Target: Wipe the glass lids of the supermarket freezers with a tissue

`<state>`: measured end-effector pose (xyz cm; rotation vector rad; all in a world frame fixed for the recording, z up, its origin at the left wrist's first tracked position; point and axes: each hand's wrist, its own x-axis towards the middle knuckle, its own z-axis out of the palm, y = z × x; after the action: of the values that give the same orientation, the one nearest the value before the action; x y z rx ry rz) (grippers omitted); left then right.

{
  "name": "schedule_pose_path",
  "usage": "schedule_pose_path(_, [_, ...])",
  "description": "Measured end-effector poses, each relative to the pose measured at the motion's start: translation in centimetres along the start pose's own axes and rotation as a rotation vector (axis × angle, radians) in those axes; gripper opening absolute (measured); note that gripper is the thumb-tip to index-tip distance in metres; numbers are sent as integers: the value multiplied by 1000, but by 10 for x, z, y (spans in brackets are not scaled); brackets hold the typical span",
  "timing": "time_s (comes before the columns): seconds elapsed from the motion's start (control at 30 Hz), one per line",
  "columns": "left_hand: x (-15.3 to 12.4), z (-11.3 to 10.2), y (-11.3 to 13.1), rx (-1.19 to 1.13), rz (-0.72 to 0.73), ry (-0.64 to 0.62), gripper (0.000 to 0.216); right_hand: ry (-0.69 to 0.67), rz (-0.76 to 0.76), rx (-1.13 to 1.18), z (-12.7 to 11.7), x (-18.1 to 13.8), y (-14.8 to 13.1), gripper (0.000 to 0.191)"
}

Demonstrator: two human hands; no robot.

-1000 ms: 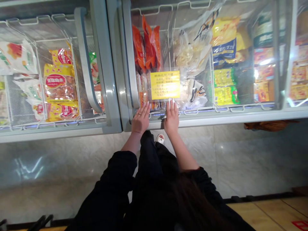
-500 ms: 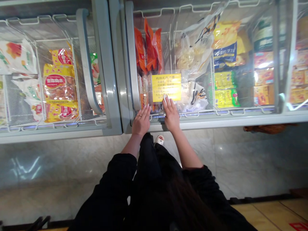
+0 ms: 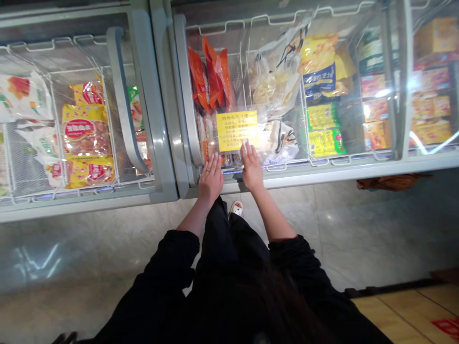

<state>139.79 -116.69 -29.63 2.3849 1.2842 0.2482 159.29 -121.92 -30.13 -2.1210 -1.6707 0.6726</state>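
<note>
My left hand (image 3: 211,179) lies flat on the glass lid near the freezer's front edge, fingers stretched out, a ring on one of them. To its right my right hand (image 3: 252,169) also rests on the glass, fingers extended, the tips at the lower edge of a yellow notice (image 3: 237,130) with printed writing. A small white spot shows at those fingertips; I cannot make out what it is. Under the glass, near my hands, are orange packets (image 3: 215,76) and a clear bag (image 3: 274,86) of pale food.
The lid has an upright grey handle (image 3: 187,91) left of my hands. A second freezer to the left holds yellow bags (image 3: 86,129) in wire baskets. Yellow-green packets (image 3: 326,129) and small boxes (image 3: 375,110) lie further right. Tiled floor (image 3: 344,229) runs below.
The view has shifted and tilted slightly, so the freezers' contents appear further left. Both hands stay on the glass in nearly the same places by the yellow notice.
</note>
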Motion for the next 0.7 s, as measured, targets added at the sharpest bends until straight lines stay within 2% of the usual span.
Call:
schedule_pose_path(0.07, [9, 6, 12, -18, -11, -18, 64, -105, -108, 15, 0, -7, -6, 102])
schedule_pose_path(0.13, [16, 12, 22, -32, 4, -36, 64, -162, -167, 18, -8, -25, 0, 100])
schedule_pose_path(0.23, [22, 17, 30, -40, 28, -35, 66, -123, -123, -7, -25, -47, 26, 105])
schedule_pose_path(0.33, [22, 17, 31, -44, 17, -22, 68, -24, -4, -30, -33, -38, 45, 110])
schedule_pose_path(0.43, [21, 16, 31, -51, 1, -26, 67, 23, 46, -24, -26, -18, 37, 107])
schedule_pose_path(0.5, [21, 16, 31, -55, -5, -29, 65, -33, -22, -1, -22, -17, 25, 105])
schedule_pose_path(0.6, [22, 15, 30, -57, -6, -30, 65, -145, -135, 18, -28, -38, 20, 105])
schedule_pose_path(0.7, [22, 16, 30, -53, -5, -27, 66, -142, -99, 6, -39, -55, 34, 106])
